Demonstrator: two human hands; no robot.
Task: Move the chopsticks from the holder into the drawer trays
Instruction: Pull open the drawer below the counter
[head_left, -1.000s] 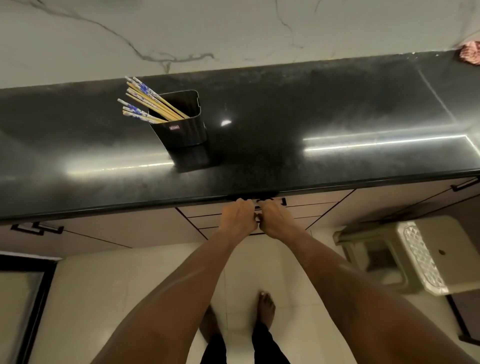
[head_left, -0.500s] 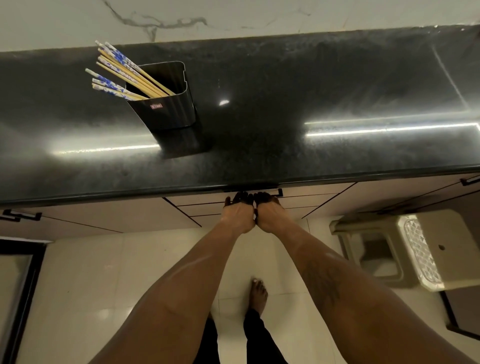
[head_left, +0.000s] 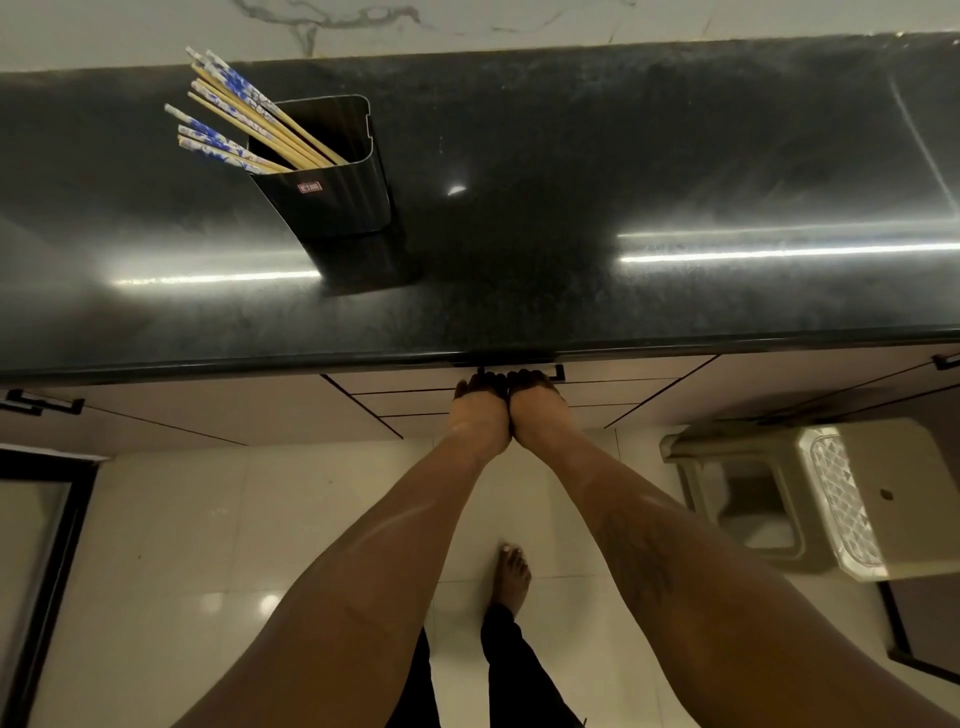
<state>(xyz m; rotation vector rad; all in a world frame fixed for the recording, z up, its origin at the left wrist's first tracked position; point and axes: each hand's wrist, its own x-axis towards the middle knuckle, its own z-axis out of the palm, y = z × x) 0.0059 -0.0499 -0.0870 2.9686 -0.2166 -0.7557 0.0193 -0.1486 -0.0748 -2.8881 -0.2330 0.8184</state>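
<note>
- The chopsticks (head_left: 244, 124) fan toward 10 o'clock out of the black holder (head_left: 332, 202), which stands on the bench (head_left: 623, 156) at the view's 11 o'clock. None is in a drawer tray yet.
- The left hand (head_left: 480, 415) and right hand (head_left: 537, 408) touch side by side, fingers seemingly hooked on the drawer handle (head_left: 559, 372) under the bench edge.
- The step is likely opening the drawer, so an even, straight pull toward 6 o'clock should stop it skewing.
- A stool (head_left: 883, 499) stands at 4 o'clock.

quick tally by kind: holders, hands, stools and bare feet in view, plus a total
holder: 1
hands gripping the drawer handle: 2, left hand and right hand
stool: 1
bare foot: 1
total: 5
</note>
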